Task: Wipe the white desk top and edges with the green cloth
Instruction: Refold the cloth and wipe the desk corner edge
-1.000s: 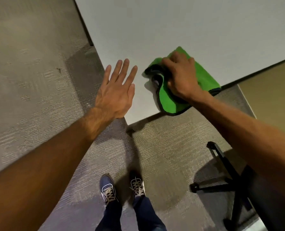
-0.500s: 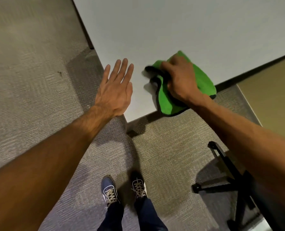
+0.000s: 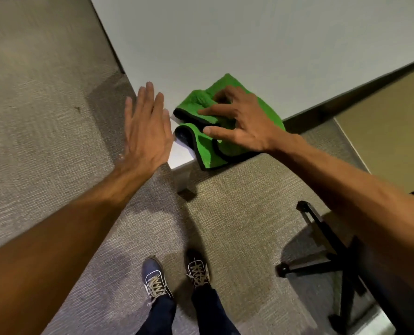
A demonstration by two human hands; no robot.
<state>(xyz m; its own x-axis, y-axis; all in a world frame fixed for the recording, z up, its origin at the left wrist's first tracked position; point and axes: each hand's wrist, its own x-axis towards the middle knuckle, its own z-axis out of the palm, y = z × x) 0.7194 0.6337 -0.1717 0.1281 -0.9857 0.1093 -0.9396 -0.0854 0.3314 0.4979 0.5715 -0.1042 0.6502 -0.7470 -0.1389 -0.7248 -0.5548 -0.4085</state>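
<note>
In the head view, the green cloth (image 3: 208,151) is seen bunched on the near corner of the white desk (image 3: 225,32), partly overhanging its edge. It is pressed down by the right hand (image 3: 247,124), fingers spread (thumb and forefinger straight). The left hand (image 3: 145,131) is held flat just beside the cloth, fingers straight, nothing gripped.

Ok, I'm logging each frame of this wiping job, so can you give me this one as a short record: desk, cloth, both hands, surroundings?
desk: white flat desk top, near corner in view
cloth: green fluffy cloth with black trim, bunched at that corner, hanging over the front edge
left hand: fingers straight, above the desk's left edge; contact unclear
right hand: spread fingers press on the cloth
floor: grey carpet, black chair base at right
</note>
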